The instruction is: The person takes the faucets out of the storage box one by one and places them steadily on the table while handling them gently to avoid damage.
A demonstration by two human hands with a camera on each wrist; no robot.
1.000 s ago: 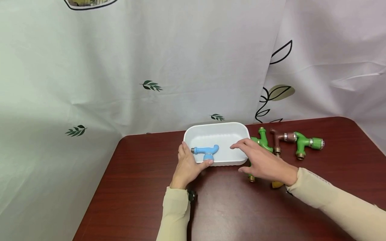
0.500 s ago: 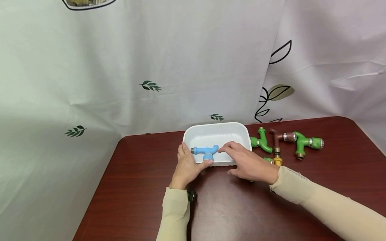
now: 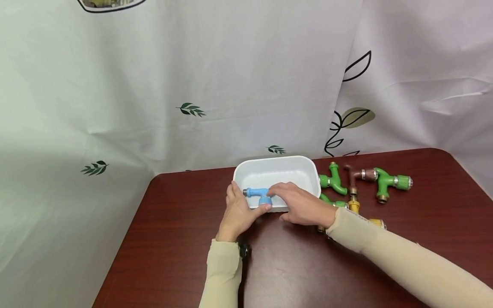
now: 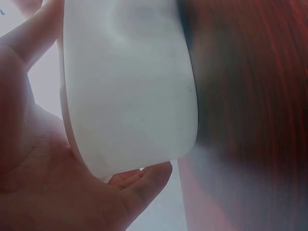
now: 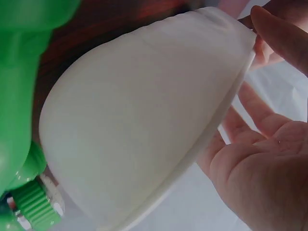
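Observation:
A white plastic tub [image 3: 281, 161] stands on the table with a blue tap [image 3: 256, 192] lying in its front left part. My left hand [image 3: 236, 214] grips the tub's front left corner, fingers along the left side and thumb on the front rim; the left wrist view shows this hand [image 4: 53, 178] round the tub's end wall [image 4: 130, 96]. Reaching over the front rim, my right hand [image 3: 302, 204] has its fingertips over the blue tap's spout, which they hide. Its thumb stays outside the tub. In the right wrist view the fingers of this hand [image 5: 269, 163] pass over the rim.
Right of the tub lie several taps: a green tap [image 3: 336, 182], a brown tap [image 3: 353, 177], another green tap [image 3: 387, 183] and a yellow tap [image 3: 354, 205], partly under my right forearm. More green shows beside the tub. A white patterned cloth [image 3: 246, 85] hangs behind the table [image 3: 173, 231].
My right hand has moved left across the tub, from its right side to the blue tap. More of the yellow tap now shows. The left hand and the tub hold still.

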